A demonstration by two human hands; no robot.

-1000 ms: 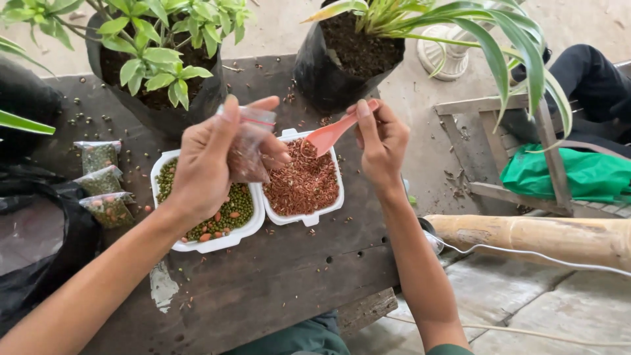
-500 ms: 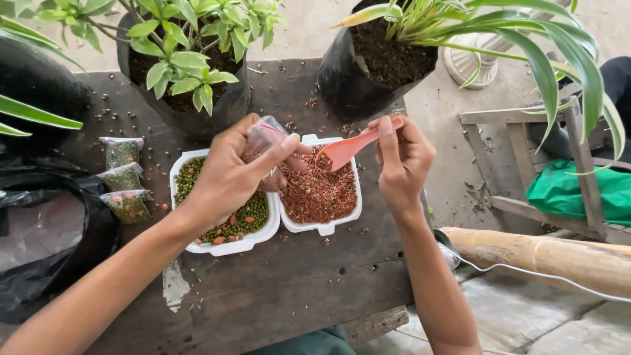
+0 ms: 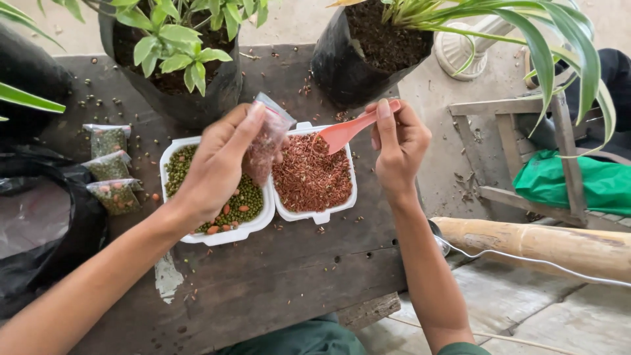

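A small clear plastic bag (image 3: 266, 141) of reddish grains sits pinched in the left hand (image 3: 213, 164). Three filled, sealed clear packets (image 3: 110, 167) lie stacked left of it on the bench (image 3: 276, 276).

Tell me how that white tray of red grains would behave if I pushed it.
The tray looks like thin foam, so probably light and prone to flex. Piled nearly to the rim with loose red grains, it could spill some. It would likely slide, not roll, on the rough table.

I see open bench (image 3: 276, 276) nearside of the trays (image 3: 217, 227); two black plant bags (image 3: 368, 62) wall off the far edge.
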